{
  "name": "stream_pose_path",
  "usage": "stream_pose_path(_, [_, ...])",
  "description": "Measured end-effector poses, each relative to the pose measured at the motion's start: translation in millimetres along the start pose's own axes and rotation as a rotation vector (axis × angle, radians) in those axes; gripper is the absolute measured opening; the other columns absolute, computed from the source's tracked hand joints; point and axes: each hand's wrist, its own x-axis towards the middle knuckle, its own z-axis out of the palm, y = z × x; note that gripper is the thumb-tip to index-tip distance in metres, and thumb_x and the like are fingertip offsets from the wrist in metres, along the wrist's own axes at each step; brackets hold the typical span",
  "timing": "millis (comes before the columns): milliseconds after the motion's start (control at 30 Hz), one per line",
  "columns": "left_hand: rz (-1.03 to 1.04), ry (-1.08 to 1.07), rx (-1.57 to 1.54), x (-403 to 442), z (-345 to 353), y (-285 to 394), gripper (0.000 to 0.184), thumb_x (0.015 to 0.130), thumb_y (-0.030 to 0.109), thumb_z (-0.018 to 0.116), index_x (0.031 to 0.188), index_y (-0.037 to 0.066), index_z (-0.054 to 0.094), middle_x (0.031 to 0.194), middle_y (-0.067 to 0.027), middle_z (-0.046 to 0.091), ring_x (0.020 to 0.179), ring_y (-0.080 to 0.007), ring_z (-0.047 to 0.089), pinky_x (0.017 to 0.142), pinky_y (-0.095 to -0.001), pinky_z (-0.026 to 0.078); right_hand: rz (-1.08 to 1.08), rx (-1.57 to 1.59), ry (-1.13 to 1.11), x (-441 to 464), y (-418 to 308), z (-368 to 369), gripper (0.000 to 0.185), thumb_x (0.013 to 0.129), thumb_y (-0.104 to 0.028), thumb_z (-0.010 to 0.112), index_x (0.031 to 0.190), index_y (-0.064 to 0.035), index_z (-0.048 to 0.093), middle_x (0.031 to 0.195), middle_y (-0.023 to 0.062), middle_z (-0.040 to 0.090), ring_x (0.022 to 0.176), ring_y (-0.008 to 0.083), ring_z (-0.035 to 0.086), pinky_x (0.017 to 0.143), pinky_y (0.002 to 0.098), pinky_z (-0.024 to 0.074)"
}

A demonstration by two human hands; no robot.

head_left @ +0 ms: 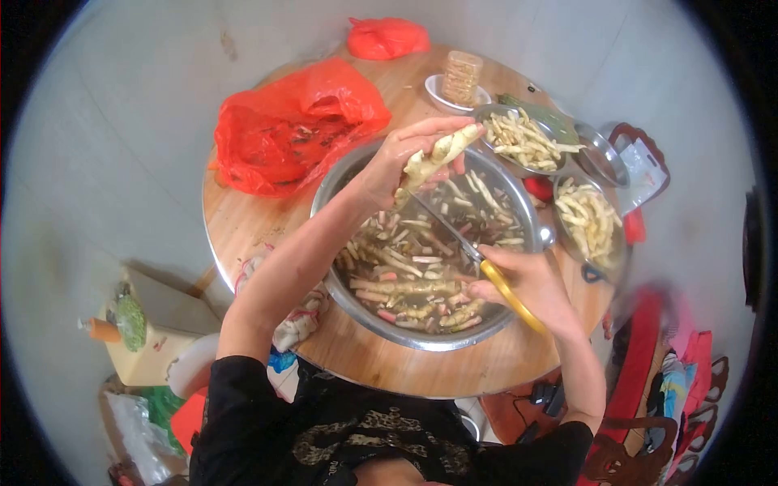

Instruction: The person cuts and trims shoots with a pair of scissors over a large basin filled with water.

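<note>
Root up over the basin, grasped in the left grip, fingers wrapped round it. Right grip closed on yellow-handled scissors, blades angled up to the root's lower end. Basin: wide, metal, dark water, many cut pieces floating, some pinkish; too crowded to count. To its right, two bowls heaped with pale roots, a far bowl and a near bowl; one metal pan beside them. One white bowl at the far side, one clear tub with it. Two red bags: large bag lying open, small bag near the far edge. Surface round, wood-grained. Cream box off left, clothes piled off right, pale walls around.
</note>
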Motion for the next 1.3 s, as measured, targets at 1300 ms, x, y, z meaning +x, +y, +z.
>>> stream_pose_path(1300, [-0.301,0.340,-0.124,7,-18,-47,0.030,0.096,0.017,0.063,0.118,-0.002,0.062,0.106,-0.0122,0.068,0.096,-0.0176,0.067,0.080,-0.0318,0.055,-0.311,-0.901,0.209,14,10,11,0.053,0.084,-0.028,0.080,0.126,0.0015,0.066,0.083,0.0227,0.071,0.071,0.0356,0.071,0.061,0.0414,0.0541])
